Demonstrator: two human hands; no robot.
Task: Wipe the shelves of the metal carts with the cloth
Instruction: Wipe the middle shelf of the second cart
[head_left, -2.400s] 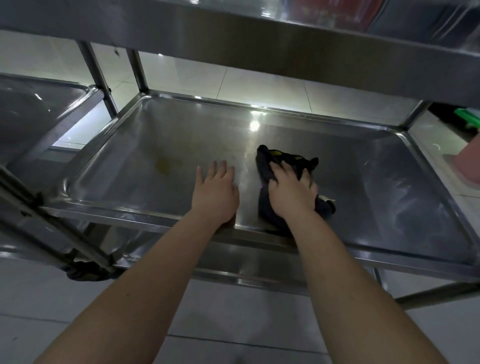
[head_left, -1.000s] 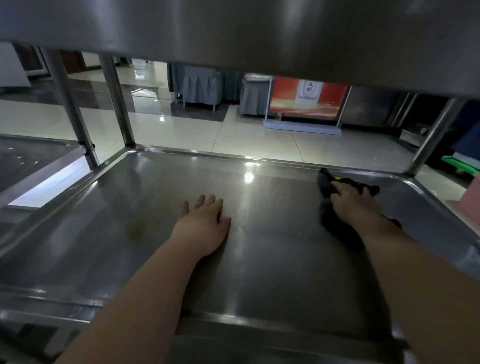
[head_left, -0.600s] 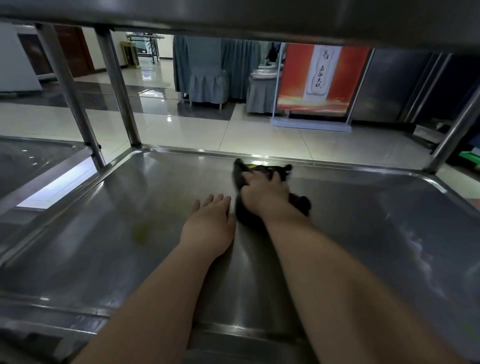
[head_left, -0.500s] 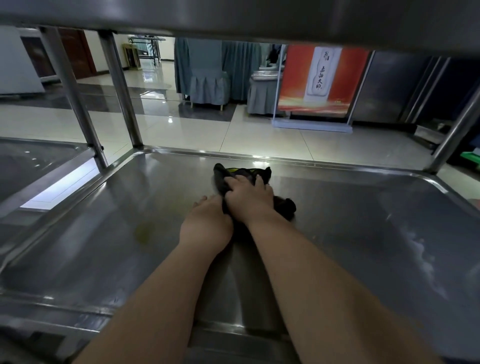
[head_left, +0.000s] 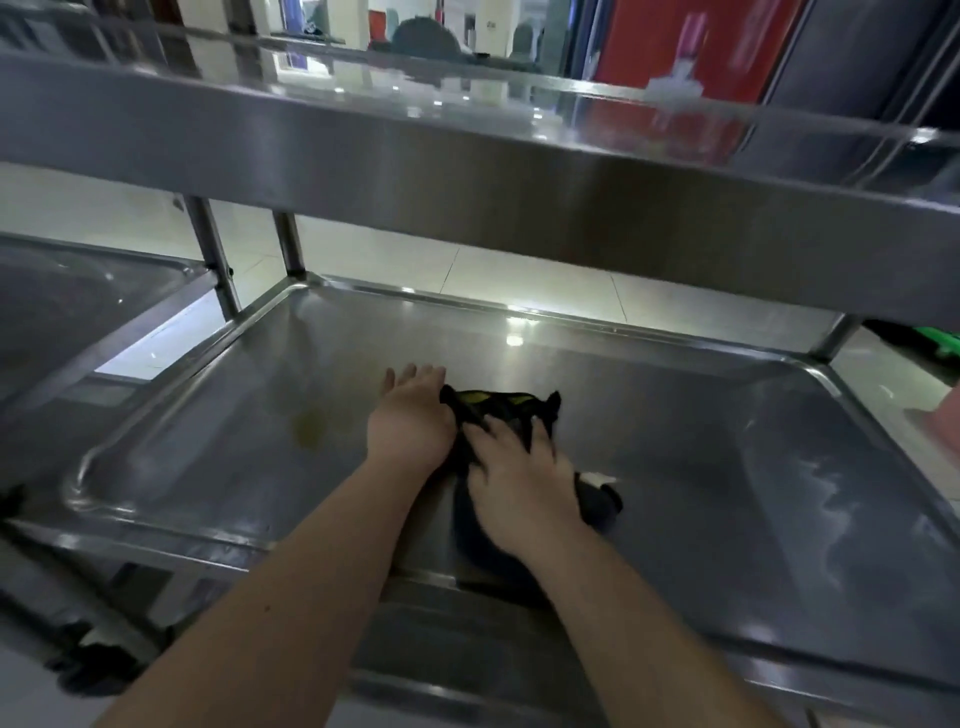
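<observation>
- The cloth (head_left: 498, 402), dark with yellow markings, lies bunched near the middle of the frame on the cart's middle shelf (head_left: 675, 441), somewhat towards its near edge.
- The right hand (head_left: 519, 478) lies on top of the cloth with fingers spread and pressing down. It is motion-blurred, so I judge a wiping stroke to be under way.
- The left hand (head_left: 410, 415) lies flat on the bare metal with fingers straight, holding nothing. Its side is right against the cloth's left edge, so the two hands sit close together.
- What looks unfinished on this shelf:
  - A yellowish stain (head_left: 310, 434) shows left of the hands, apart from the cloth.
  - Pale streaks (head_left: 831, 499) mark the right side of the shelf, well apart from the cloth. I cannot tell whether they are dirt or wet smears from wiping.
- Nothing marks the middle strip as already wiped, so how much of this shelf is clean is hard to judge.
- Other surfaces are probably left to do:
  - The upper shelf (head_left: 467, 171) runs across the top of the frame.
  - A lower shelf (head_left: 467, 654) shows beneath the near edge.
  - A second cart (head_left: 78, 312) stands at the left of the frame.
  - The cloth touches none of them, and their condition is not readable here.
- As a judgement, the task is partway at best, with one shelf in progress and several surfaces remaining.
</observation>
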